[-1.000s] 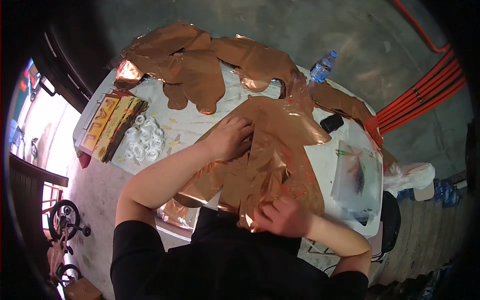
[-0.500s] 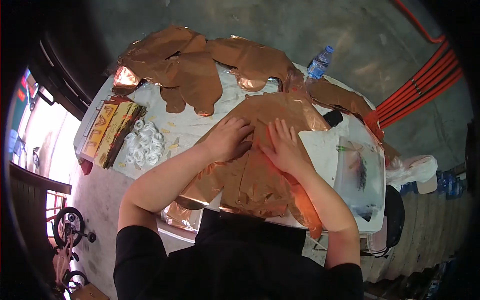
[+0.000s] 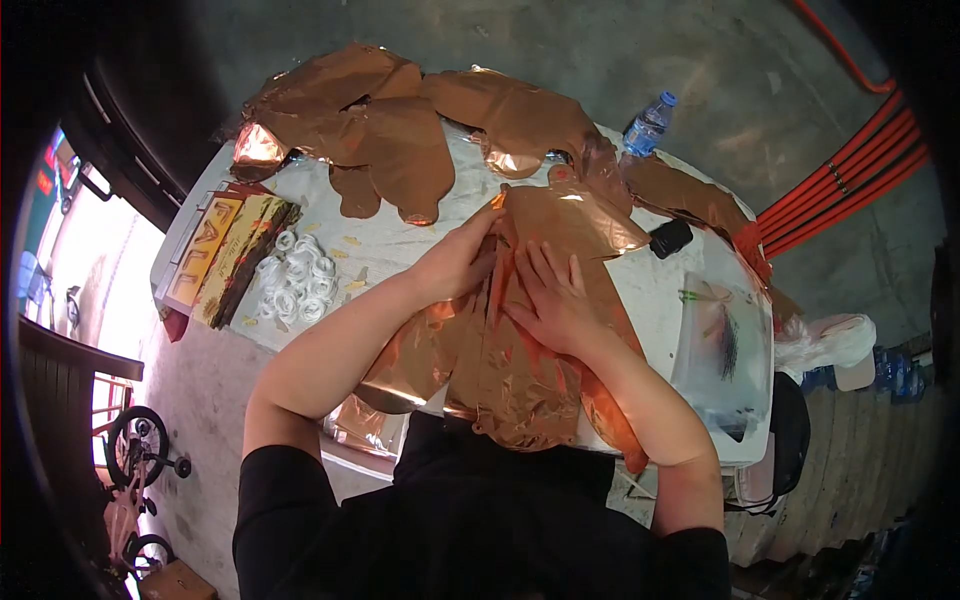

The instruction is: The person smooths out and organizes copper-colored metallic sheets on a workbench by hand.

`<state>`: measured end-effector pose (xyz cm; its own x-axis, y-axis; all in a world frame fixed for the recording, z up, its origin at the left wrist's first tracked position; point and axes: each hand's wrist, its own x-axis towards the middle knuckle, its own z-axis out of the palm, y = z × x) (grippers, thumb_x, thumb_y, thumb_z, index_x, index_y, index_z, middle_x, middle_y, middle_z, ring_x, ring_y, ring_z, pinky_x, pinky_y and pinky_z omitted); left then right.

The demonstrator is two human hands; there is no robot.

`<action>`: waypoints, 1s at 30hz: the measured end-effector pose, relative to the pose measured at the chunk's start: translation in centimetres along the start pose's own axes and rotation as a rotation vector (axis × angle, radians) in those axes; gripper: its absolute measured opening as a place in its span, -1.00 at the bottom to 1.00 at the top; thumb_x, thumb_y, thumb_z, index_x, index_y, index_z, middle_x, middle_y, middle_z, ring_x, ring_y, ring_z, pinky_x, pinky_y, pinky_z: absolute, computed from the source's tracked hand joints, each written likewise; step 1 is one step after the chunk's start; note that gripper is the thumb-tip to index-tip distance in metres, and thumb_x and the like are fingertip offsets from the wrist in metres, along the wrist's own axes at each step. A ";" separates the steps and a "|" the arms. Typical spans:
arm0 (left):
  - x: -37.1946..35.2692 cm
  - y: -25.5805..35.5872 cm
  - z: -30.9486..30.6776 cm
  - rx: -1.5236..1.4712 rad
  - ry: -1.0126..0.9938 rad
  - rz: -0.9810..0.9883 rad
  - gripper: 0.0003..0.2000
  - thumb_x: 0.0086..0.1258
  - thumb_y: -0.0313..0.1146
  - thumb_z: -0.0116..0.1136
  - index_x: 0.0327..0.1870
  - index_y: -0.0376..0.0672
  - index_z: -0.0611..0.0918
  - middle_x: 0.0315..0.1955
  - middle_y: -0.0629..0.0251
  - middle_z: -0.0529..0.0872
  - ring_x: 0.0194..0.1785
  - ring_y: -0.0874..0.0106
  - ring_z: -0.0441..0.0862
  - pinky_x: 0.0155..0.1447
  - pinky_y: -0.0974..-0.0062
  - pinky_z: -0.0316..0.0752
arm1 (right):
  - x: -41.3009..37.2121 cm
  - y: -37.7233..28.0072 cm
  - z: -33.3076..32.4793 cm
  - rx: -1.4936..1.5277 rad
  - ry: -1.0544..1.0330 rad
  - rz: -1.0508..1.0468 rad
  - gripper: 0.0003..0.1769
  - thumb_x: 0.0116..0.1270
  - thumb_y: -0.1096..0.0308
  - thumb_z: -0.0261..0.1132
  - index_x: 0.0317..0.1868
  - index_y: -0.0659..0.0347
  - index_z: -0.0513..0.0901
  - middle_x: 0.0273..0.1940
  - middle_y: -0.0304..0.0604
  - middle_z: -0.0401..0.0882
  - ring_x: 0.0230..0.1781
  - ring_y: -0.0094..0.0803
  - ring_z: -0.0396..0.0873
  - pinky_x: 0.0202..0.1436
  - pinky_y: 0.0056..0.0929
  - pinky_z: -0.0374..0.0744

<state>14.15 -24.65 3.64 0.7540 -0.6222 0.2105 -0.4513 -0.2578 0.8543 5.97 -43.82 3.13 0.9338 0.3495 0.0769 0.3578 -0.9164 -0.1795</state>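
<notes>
A flat rose-gold foil balloon [image 3: 520,360] lies on the white table [image 3: 400,240] right in front of me, hanging over the near edge. My left hand [image 3: 460,262] grips a raised fold of the foil along its left side. My right hand [image 3: 550,300] lies flat on the foil with fingers spread, pressing it down just right of the fold. The two hands are almost touching.
More flat foil balloons [image 3: 390,130] are piled at the table's far side. White ribbon rolls [image 3: 295,285] and "FALL" packets [image 3: 215,250] lie at left. A water bottle [image 3: 648,126], a black object [image 3: 669,238] and clear packets [image 3: 720,350] sit at right.
My right hand came up from the near edge of the foil and now rests flat on its middle. My left hand lifted a fold of the foil.
</notes>
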 end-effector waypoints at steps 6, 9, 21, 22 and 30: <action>0.4 0.4 -2.5 0.182 0.069 0.124 -0.67 0.30 -0.52 -0.01 0.10 -0.29 0.46 -0.19 0.02 0.62 -0.06 0.24 0.58 0.03 0.41 0.45 | -0.1 0.1 0.3 -0.030 0.007 0.014 -0.19 0.30 -0.10 0.08 0.39 0.23 0.12 0.43 0.06 -0.04 0.47 -0.02 -0.10 0.40 0.19 -0.13; -0.2 0.7 -3.5 0.249 -0.028 0.012 -0.76 0.26 -0.46 0.04 -0.05 -0.26 0.57 -0.32 0.02 0.63 -0.11 0.15 0.60 -0.01 0.33 0.47 | 0.0 0.3 0.4 -0.048 -0.008 0.019 -0.19 0.29 -0.11 0.09 0.40 0.21 0.11 0.44 0.06 -0.04 0.47 -0.04 -0.11 0.41 0.16 -0.13; -7.0 1.7 -2.4 0.415 -0.194 0.300 -0.68 0.05 -0.42 0.27 -0.11 -0.17 0.61 0.02 0.18 0.51 0.12 0.18 0.42 0.21 0.32 0.34 | 0.1 -0.2 0.6 0.004 -0.027 0.081 -0.17 0.31 -0.14 0.06 0.42 0.18 0.06 0.46 0.03 -0.10 0.49 -0.10 -0.17 0.43 0.12 -0.21; -7.1 1.7 -2.3 0.402 -0.183 0.293 -0.67 0.05 -0.41 0.28 -0.10 -0.17 0.61 0.02 0.19 0.51 0.13 0.19 0.41 0.23 0.31 0.33 | 0.1 -0.4 0.6 0.015 -0.012 0.091 -0.16 0.31 -0.14 0.06 0.43 0.18 0.05 0.46 0.04 -0.10 0.49 -0.10 -0.18 0.43 0.13 -0.23; -7.1 2.1 -2.0 0.463 -0.132 0.310 -0.64 0.05 -0.37 0.31 -0.08 -0.19 0.58 0.00 0.21 0.52 0.09 0.21 0.44 0.16 0.33 0.36 | 0.1 -1.2 0.3 0.004 -0.017 0.120 -0.14 0.30 -0.14 0.08 0.43 0.19 0.04 0.46 0.06 -0.10 0.50 -0.10 -0.20 0.43 0.13 -0.24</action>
<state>8.76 -19.31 4.89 0.5001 -0.8000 0.3316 -0.8266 -0.3267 0.4583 5.63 -42.61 3.01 0.9698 0.2412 0.0377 0.2439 -0.9510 -0.1901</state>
